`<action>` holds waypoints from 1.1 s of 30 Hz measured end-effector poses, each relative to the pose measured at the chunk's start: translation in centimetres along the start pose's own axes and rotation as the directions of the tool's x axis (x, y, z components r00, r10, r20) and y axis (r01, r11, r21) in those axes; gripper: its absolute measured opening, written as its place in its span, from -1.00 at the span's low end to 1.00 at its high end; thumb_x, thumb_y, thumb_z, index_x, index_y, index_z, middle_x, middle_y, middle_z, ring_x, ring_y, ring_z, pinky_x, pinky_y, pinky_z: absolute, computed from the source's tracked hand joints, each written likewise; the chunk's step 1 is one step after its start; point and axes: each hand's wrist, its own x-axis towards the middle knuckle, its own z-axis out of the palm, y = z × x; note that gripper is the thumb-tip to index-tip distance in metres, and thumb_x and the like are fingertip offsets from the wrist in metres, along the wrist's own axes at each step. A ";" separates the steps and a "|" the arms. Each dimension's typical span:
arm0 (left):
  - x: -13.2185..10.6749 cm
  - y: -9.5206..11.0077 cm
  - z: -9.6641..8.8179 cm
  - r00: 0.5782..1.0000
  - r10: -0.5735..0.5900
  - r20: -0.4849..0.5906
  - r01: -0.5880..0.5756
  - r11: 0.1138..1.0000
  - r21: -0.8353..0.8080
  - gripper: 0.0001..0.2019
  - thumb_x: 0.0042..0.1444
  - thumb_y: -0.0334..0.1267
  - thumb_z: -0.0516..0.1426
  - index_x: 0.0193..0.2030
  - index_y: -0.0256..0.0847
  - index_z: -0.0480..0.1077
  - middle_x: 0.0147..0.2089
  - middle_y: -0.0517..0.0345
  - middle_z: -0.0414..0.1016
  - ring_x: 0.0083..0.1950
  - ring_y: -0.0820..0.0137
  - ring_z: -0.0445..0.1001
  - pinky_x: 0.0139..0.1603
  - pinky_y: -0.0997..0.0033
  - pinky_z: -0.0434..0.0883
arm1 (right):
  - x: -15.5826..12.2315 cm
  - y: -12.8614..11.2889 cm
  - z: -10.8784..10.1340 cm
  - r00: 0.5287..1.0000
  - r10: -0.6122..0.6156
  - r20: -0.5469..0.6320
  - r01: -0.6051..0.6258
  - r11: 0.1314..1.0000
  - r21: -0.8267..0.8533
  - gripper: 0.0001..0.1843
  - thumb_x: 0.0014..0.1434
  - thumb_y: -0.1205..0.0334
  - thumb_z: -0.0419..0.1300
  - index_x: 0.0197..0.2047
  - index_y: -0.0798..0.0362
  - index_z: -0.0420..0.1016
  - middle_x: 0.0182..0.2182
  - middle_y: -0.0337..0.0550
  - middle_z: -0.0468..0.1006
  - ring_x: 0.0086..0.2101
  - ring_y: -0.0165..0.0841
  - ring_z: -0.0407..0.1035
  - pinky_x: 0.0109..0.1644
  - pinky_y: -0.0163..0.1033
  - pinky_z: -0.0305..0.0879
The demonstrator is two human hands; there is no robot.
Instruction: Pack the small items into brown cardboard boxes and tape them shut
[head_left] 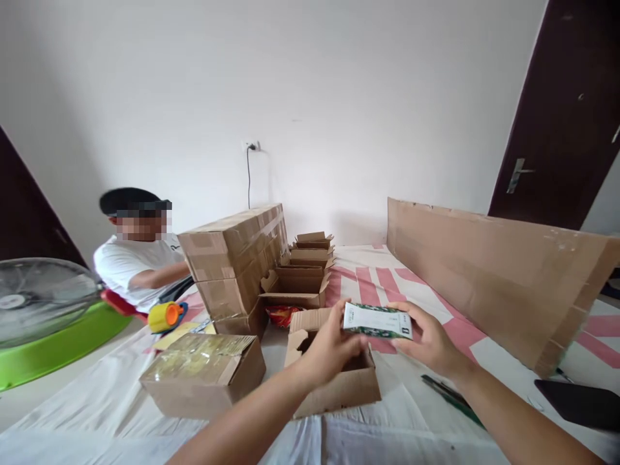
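Note:
Both hands grip a small white-and-green printed carton [376,321] by its two ends. My left hand [332,345] is closed on its left end, and my right hand [426,339] on its right end. The carton is held level above an open cardboard box [339,392], whose inside is mostly hidden by my left hand and the carton. Below my right forearm, a utility knife [453,399] lies on the cloth. Left of my left forearm stands a taped cardboard box [203,374].
Stacked sealed boxes [237,258] stand left of a row of open boxes [296,284] and a red packet [282,316]. A tape dispenser [165,316], a fan [43,303] and a seated person [140,265] are at left. A cardboard panel [484,278] and dark flat object [578,402] are right.

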 end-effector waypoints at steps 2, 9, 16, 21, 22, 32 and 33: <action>4.9 -0.2 -0.3 0.994 0.050 -0.100 -0.059 0.994 -0.092 -0.37 -0.11 -0.27 0.36 0.10 -0.12 0.21 -0.09 0.07 0.44 -0.23 0.41 0.47 -0.30 0.49 0.43 | 3.6 1.4 -0.5 0.997 -0.031 -0.070 0.030 0.999 -0.023 -0.41 -0.03 0.26 0.30 0.11 0.00 0.35 0.05 -0.04 0.46 0.01 -0.21 0.39 0.07 -0.14 0.35; 14.0 -2.1 -2.2 0.977 -0.077 -0.200 0.069 0.997 -0.046 -0.44 -0.20 -0.38 0.38 -0.05 -0.18 0.25 -0.31 0.22 0.44 -0.49 0.54 0.43 -0.40 0.50 0.36 | 12.3 6.9 -0.9 0.988 0.049 -0.148 -0.060 0.996 -0.071 -0.45 -0.20 0.38 0.33 -0.05 0.02 0.45 -0.17 -0.14 0.58 -0.17 -0.24 0.47 0.02 -0.05 0.38; 8.1 -3.0 -0.9 0.976 -0.122 -0.181 0.139 0.987 0.082 -0.42 -0.11 -0.40 0.31 0.07 -0.16 0.24 -0.19 0.13 0.45 -0.40 0.51 0.44 -0.36 0.48 0.38 | 4.7 10.8 -1.2 0.984 0.148 -0.103 -0.146 0.989 0.026 -0.46 -0.05 0.19 0.30 0.05 0.01 0.40 -0.04 -0.07 0.53 -0.07 -0.22 0.44 0.04 -0.09 0.37; -0.2 -1.1 -1.7 0.978 0.000 0.208 -0.130 0.782 0.610 -0.72 0.10 -0.31 0.15 -0.02 -0.17 0.37 0.00 0.00 0.47 -0.03 0.30 0.46 0.01 0.26 0.41 | -6.2 14.3 -5.4 0.907 0.408 0.102 -0.416 0.907 0.067 -0.40 -0.09 0.06 0.36 0.04 0.03 0.42 -0.03 0.01 0.54 -0.05 -0.10 0.44 0.04 -0.06 0.37; -1.3 -0.9 -1.9 0.969 -0.035 0.245 -0.147 0.716 0.682 -0.73 0.12 -0.32 0.13 0.00 -0.18 0.37 0.03 -0.01 0.47 0.03 0.26 0.44 0.07 0.22 0.38 | -8.0 14.5 -5.8 0.879 0.442 0.179 -0.460 0.885 0.074 -0.39 -0.10 0.06 0.37 0.04 0.05 0.43 -0.04 0.01 0.55 -0.06 -0.09 0.44 0.03 -0.05 0.37; -3.2 -4.6 2.3 0.923 -0.344 0.172 -0.084 0.255 0.963 -0.76 0.26 -0.27 -0.06 -0.14 -0.29 0.39 -0.19 -0.08 0.54 -0.15 0.15 0.50 -0.09 0.12 0.42 | -12.4 11.1 9.3 0.884 0.427 0.192 -0.443 0.895 0.047 -0.50 -0.16 0.25 0.32 -0.06 0.05 0.44 -0.15 -0.07 0.54 -0.15 -0.16 0.44 -0.05 -0.08 0.36; -3.3 -4.8 2.4 0.927 -0.336 0.168 -0.074 0.276 0.958 -0.76 0.27 -0.28 -0.07 -0.12 -0.28 0.38 -0.18 -0.06 0.54 -0.14 0.16 0.50 -0.09 0.14 0.41 | -12.5 11.2 11.1 0.908 0.401 0.123 -0.405 0.914 0.010 -0.52 -0.14 0.22 0.33 -0.09 0.06 0.43 -0.17 -0.06 0.52 -0.17 -0.16 0.43 -0.08 -0.08 0.37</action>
